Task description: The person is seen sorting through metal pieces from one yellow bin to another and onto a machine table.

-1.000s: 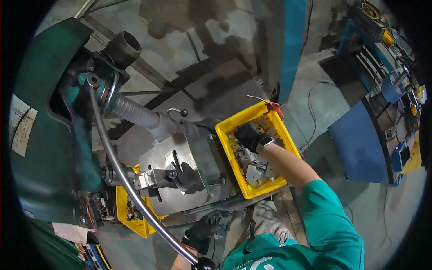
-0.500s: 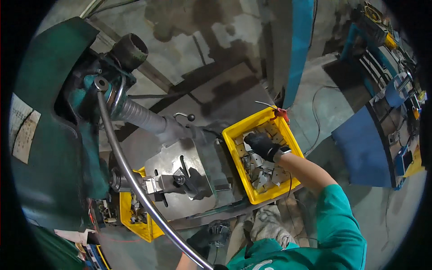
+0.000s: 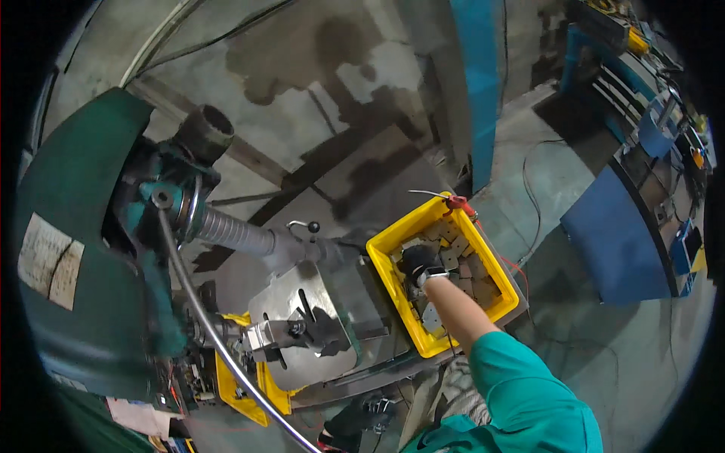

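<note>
My right hand [image 3: 420,262], in a black glove, reaches down into a yellow bin [image 3: 507,309] of flat metal plates [image 3: 456,253]. Its fingers point down among the plates, and their tips are hidden. Low in the picture, my left hand [image 3: 361,417], also in a black glove, is closed on small shiny metal pieces [image 3: 380,406]; their exact shape is unclear. Between the hands and the green drill press [image 3: 83,302] lies its slotted metal table [image 3: 332,325], with a clamped fixture [image 3: 276,334] on it.
A long steel lever [image 3: 219,336] slants down from the press toward my left arm. A second yellow bin [image 3: 245,404] with metal parts stands below the press table. A red-handled air gun [image 3: 459,204] hangs on the bin's far rim. A blue workbench [image 3: 619,241] is at right.
My right hand has moved a little left and lower, deeper among the plates. My left hand remains low. The whole view has shifted, with the press sitting lower.
</note>
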Demonstrator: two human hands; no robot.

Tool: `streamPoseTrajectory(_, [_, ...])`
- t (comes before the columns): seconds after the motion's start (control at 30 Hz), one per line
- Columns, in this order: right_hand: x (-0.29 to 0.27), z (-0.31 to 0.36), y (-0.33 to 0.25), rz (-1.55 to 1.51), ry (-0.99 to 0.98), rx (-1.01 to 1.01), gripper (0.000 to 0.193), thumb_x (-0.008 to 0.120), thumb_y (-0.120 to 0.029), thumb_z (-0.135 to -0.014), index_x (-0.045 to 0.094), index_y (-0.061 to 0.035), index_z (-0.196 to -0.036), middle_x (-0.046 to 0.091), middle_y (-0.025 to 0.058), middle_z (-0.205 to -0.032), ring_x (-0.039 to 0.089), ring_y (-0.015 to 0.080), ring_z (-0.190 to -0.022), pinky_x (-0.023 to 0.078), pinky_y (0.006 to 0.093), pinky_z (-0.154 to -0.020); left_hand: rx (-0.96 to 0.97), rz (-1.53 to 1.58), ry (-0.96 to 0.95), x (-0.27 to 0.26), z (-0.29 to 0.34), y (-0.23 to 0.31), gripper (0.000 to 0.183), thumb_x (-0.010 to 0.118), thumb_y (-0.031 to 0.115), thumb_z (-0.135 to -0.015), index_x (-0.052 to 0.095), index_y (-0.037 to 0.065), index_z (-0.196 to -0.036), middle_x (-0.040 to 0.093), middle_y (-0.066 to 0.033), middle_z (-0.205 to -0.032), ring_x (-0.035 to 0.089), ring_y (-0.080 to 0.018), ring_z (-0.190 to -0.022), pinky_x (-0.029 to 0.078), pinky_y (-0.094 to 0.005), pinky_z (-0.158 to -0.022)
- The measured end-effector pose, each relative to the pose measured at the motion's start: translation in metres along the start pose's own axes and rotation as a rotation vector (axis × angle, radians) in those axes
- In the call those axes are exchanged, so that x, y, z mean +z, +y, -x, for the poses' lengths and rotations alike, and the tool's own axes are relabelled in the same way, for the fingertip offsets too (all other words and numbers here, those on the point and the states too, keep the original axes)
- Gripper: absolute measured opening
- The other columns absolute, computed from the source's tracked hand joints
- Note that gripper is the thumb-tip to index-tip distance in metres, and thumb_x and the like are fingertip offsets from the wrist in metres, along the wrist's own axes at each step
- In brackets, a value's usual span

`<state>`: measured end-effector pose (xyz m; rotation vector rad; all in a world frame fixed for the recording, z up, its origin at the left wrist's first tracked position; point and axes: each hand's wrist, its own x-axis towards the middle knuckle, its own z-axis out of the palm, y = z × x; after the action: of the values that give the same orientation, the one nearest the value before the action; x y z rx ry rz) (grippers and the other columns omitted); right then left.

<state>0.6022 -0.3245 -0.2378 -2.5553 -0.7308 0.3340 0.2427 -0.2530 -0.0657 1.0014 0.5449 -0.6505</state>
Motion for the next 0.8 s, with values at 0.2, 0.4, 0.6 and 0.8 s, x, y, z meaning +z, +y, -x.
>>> streamPoseTrajectory(0.2, [-0.017,0.018,-0.008,0.037,-0.073,0.052,0.020,0.058,-0.016,-0.076,0.065,-0.0049,-0.090,0.064,0.0156,-0.092,0.063,0.0292,-0.088,0.050,0.0369,-0.077,-0.034,0.007,0.068,-0.020,0.008,-0.010,0.044,0.062,0.009,-0.081,0.047,0.003,-0.122,0.059,-0.0054,-0.100,0.056,-0.0117,-0.082,0.048,-0.0281,-0.072])
streamPoseTrajectory(0.4, [-0.008,0.014,0.008,-0.018,0.090,0.215,0.025,0.055,-0.026,-0.080,0.065,-0.0040,-0.086,0.065,0.0139,-0.083,0.064,0.0304,-0.077,0.050,0.0397,-0.069,-0.067,-0.068,0.139,-0.014,0.004,-0.014,0.044,0.063,0.009,-0.081,0.047,0.003,-0.122,0.059,-0.0056,-0.101,0.056,-0.0115,-0.083,0.048,-0.0282,-0.072])
streamPoseTrajectory(0.6, [-0.103,0.082,-0.009,-0.848,-0.100,0.064,0.023,0.059,-0.027,-0.080,0.064,-0.0041,-0.079,0.064,0.0129,-0.070,0.061,0.0264,-0.060,0.048,0.0351,-0.056,0.060,-0.126,0.145,0.013,-0.006,0.005,0.051,0.068,0.012,-0.076,0.047,0.003,-0.122,0.059,-0.0055,-0.103,0.057,-0.0129,-0.086,0.049,-0.0289,-0.072])
streamPoseTrajectory(0.8, [-0.153,0.167,-0.010,-0.798,0.212,-0.351,0.019,0.067,-0.025,-0.077,0.067,-0.0076,-0.084,0.061,0.0121,-0.065,0.058,0.0248,-0.055,0.046,0.0314,-0.052,-0.002,0.024,0.008,0.031,-0.015,0.024,0.059,0.074,0.018,-0.072,0.047,0.001,-0.122,0.060,-0.0083,-0.104,0.060,-0.0167,-0.086,0.050,-0.0313,-0.074])
